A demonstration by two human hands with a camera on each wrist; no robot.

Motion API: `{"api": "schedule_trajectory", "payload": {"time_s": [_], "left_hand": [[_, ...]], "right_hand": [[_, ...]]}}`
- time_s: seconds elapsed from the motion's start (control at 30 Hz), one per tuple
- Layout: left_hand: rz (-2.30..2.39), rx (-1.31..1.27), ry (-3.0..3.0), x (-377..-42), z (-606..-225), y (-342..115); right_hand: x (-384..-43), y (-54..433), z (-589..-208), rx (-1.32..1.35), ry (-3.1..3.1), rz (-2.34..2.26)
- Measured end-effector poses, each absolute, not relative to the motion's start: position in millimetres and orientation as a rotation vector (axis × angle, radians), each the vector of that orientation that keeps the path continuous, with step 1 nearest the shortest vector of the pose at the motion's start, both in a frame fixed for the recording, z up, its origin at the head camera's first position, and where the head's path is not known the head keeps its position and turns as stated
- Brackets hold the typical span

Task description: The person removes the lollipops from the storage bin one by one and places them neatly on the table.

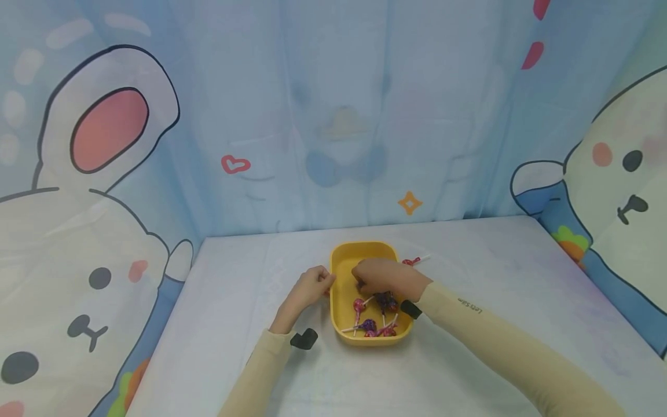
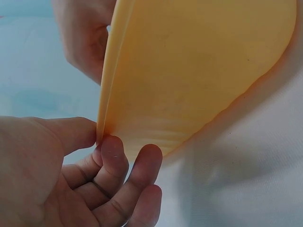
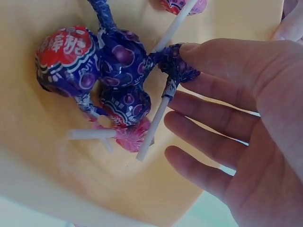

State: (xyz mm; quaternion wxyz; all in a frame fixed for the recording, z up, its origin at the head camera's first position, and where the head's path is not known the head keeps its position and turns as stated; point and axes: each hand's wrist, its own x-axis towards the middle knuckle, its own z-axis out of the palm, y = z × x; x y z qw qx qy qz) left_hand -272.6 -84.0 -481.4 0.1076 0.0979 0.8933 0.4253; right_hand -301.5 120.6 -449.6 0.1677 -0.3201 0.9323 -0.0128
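Sleeves: two cream sleeves [image 1: 500,341] reach in from the near edge, the right one with small dark lettering, and a small black device [image 1: 304,339] sits at each wrist.
Near end of the tray: a purple lollipop [image 1: 368,325] and red-and-pink lollipops [image 1: 388,332] lie close together, their white sticks pointing different ways.
Middle of the tray: a pink lollipop [image 1: 359,305] lies left of a dark purple cluster [image 1: 385,301]; the right-wrist view shows these round purple wrappers touching one another.
Left hand: the left hand [image 1: 311,288] pinches the rim on the tray's left side between thumb and fingertip, the other fingers loosely bent beside the outer wall.
Right hand: the right hand [image 1: 388,276] is over the tray, pinching the wrapper of a small purple-wrapped lollipop [image 3: 179,71] between thumb and forefinger; the remaining fingers reach out.
Tray: the yellow tray [image 1: 371,341] sits upright on the white-covered bench [image 1: 260,272].
Beyond the right hand: a red lollipop [image 1: 411,262] lies outside the tray, just beside its right side.
Backdrop: a pale blue curtain [image 1: 339,69] carries a red heart [image 1: 235,164], an orange star [image 1: 410,202] and large white cartoon animals [image 1: 615,174].
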Motion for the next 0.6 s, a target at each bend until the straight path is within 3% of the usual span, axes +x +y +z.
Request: {"api": "schedule_trajectory", "payload": {"time_s": [0.6], "left_hand": [[1.241, 0.276, 2.631, -272.6, -481.5, -83.4]], "right_hand": [[-303.5, 133.6, -431.2, -0.887, 2.637, -0.162]]}}
